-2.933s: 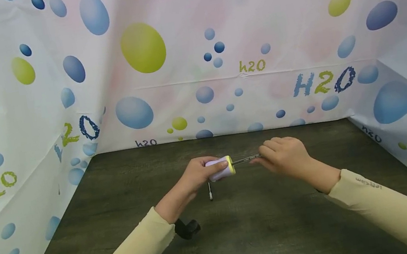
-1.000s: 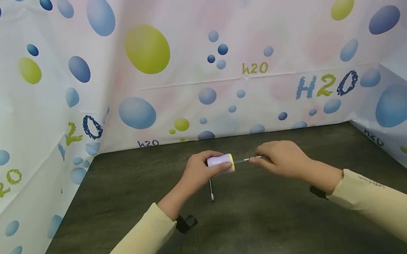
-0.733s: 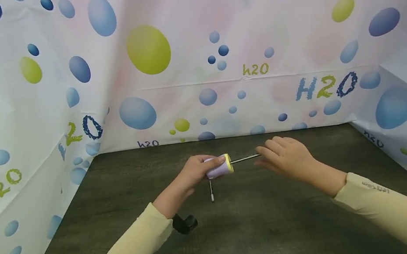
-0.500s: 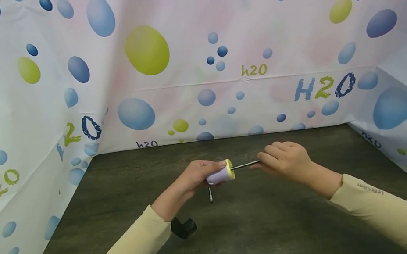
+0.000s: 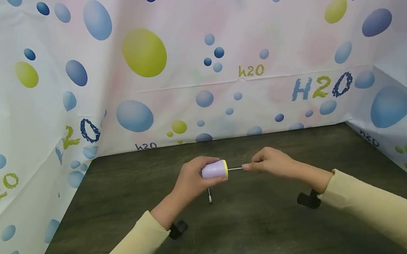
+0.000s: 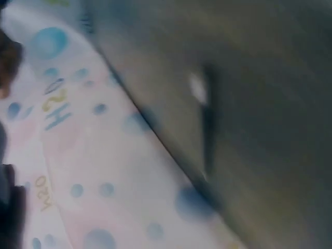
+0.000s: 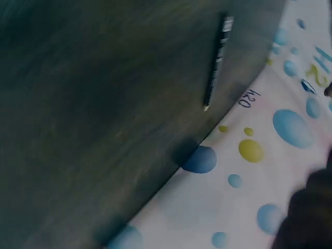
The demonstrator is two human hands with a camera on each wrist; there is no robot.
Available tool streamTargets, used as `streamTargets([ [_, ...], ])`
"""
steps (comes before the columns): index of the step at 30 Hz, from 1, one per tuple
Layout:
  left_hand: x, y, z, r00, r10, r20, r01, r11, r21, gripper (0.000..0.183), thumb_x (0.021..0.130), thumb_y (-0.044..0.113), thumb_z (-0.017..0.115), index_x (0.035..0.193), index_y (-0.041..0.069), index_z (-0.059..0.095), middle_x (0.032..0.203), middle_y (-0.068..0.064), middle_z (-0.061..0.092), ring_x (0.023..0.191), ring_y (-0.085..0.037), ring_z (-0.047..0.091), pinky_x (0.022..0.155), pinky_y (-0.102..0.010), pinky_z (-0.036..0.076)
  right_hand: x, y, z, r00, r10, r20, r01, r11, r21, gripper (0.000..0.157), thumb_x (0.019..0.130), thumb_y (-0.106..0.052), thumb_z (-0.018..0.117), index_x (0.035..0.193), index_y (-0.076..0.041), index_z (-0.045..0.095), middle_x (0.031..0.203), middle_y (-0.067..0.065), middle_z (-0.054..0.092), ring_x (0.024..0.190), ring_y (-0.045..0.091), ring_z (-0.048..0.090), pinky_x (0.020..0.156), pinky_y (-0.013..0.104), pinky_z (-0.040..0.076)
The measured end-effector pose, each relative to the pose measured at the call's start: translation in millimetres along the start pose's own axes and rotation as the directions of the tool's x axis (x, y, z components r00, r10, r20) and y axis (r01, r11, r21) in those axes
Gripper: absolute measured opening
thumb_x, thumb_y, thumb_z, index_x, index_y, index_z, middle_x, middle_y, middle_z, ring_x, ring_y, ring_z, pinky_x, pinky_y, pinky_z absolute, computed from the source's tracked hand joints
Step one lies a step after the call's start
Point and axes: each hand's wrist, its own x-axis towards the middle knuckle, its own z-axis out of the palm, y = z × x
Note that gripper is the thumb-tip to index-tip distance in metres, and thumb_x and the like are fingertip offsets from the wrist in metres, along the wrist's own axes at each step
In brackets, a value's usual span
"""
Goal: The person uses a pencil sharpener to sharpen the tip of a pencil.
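Gripping the handle point(image 5: 214, 170) with my left hand point(image 5: 193, 181), fingers wrapped round its purple body, yellow end facing right. My right hand point(image 5: 273, 164) pinches the thin metal shaft point(image 5: 235, 168) that sticks out of that yellow end, fingertips just beside the handle. Both are held a little above the dark table point(image 5: 244, 236). A second bit point(image 5: 209, 195) lies on the table right under the handle. Wrist views are blurred; the right one shows a dark rod point(image 7: 217, 59) lying flat near the backdrop point(image 5: 192, 57).

A dark wood-grain table point(image 5: 246, 244) is sitting enclosed on three sides by a bubble-printed "H2O" backdrop point(image 5: 183, 50), evenly lit.
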Motion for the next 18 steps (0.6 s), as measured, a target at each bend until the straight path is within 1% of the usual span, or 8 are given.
streamTargets([
  [3, -2.7, -4.5, 2.2, 0.946, 0.318, -0.054, -0.302, 0.932, 0.201, 0.051, 0.073, 0.023, 0.093, 0.114, 0.002, 0.071, 0.104, -0.011, 0.076, 0.088, -0.022, 0.070, 0.073, -0.031, 0.058, 3, 5, -5.5, 0.968, 0.121, 0.220, -0.171, 0.960, 0.222, 0.052, 0.104, -0.034, 0.056, 0.058, -0.015, 0.043, 0.051, -0.009, 0.027, 0.046, 0.007, 0.019, 0.049, 0.025, 0.023],
  [6, -2.9, -6.9, 3.6, 0.915, 0.399, -0.060, -0.373, 0.893, 0.253, 0.053, 0.071, 0.024, 0.094, 0.113, 0.002, 0.071, 0.104, -0.010, 0.076, 0.089, -0.021, 0.071, 0.074, -0.031, 0.059, 3, 7, -8.2, 0.948, 0.153, 0.278, -0.219, 0.950, 0.224, 0.051, 0.106, -0.036, 0.053, 0.062, -0.010, 0.056, 0.051, -0.008, 0.029, 0.045, 0.007, 0.020, 0.047, 0.025, 0.025],
  [8, -1.7, -5.4, 2.9, 0.955, 0.293, -0.045, -0.280, 0.942, 0.185, 0.050, 0.075, 0.024, 0.092, 0.115, 0.002, 0.071, 0.106, -0.011, 0.076, 0.088, -0.021, 0.071, 0.072, -0.030, 0.058, 1, 7, -7.4, 0.972, 0.110, 0.206, -0.141, 0.980, 0.143, 0.048, 0.106, -0.036, 0.053, 0.072, -0.006, 0.067, 0.055, -0.006, 0.045, 0.048, 0.007, 0.030, 0.051, 0.026, 0.032],
  [10, 1.0, -3.1, 0.4, 0.997, 0.075, -0.007, -0.075, 0.996, 0.052, 0.046, 0.080, 0.025, 0.088, 0.118, 0.003, 0.072, 0.108, -0.013, 0.076, 0.086, -0.022, 0.069, 0.069, -0.028, 0.056, 0, 7, -4.9, 0.997, 0.027, 0.072, -0.028, 1.000, 0.012, 0.042, 0.106, -0.038, 0.055, 0.089, -0.005, 0.076, 0.067, -0.002, 0.062, 0.054, 0.008, 0.042, 0.056, 0.028, 0.040],
  [12, 4.8, -1.9, -2.9, 0.985, -0.167, 0.051, 0.171, 0.982, -0.085, 0.044, 0.086, 0.028, 0.083, 0.122, 0.005, 0.072, 0.112, -0.015, 0.075, 0.086, -0.022, 0.067, 0.068, -0.027, 0.054, -3, 8, -1.4, 0.989, -0.127, -0.079, 0.111, 0.978, -0.176, 0.044, 0.106, -0.044, 0.054, 0.104, -0.006, 0.076, 0.085, 0.002, 0.073, 0.064, 0.009, 0.056, 0.063, 0.029, 0.048],
  [14, 8.9, -2.0, -6.0, 0.925, -0.355, 0.134, 0.376, 0.906, -0.195, 0.044, 0.091, 0.031, 0.077, 0.126, 0.005, 0.071, 0.115, -0.017, 0.072, 0.089, -0.021, 0.065, 0.070, -0.028, 0.054, -4, 10, 1.6, 0.919, -0.345, -0.188, 0.254, 0.887, -0.386, 0.052, 0.105, -0.052, 0.048, 0.109, -0.007, 0.074, 0.091, 0.004, 0.073, 0.067, 0.011, 0.060, 0.061, 0.028, 0.050],
  [15, 10.7, -2.3, -7.4, 0.890, -0.420, 0.179, 0.453, 0.860, -0.236, 0.045, 0.093, 0.032, 0.074, 0.128, 0.005, 0.070, 0.116, -0.018, 0.071, 0.090, -0.021, 0.065, 0.072, -0.030, 0.055, -4, 12, 2.7, 0.854, -0.470, -0.224, 0.315, 0.808, -0.498, 0.054, 0.105, -0.053, 0.045, 0.109, -0.007, 0.072, 0.090, 0.004, 0.072, 0.068, 0.012, 0.060, 0.059, 0.027, 0.050],
  [18, 13.8, -2.9, -10.8, 0.806, -0.507, 0.305, 0.588, 0.745, -0.314, 0.048, 0.097, 0.036, 0.067, 0.131, 0.002, 0.068, 0.114, -0.018, 0.070, 0.093, -0.021, 0.066, 0.085, -0.041, 0.058, 0, 17, 3.3, 0.572, -0.786, -0.232, 0.377, 0.504, -0.777, 0.052, 0.107, -0.050, 0.041, 0.102, -0.007, 0.069, 0.080, 0.002, 0.063, 0.062, 0.013, 0.054, 0.050, 0.025, 0.043],
])
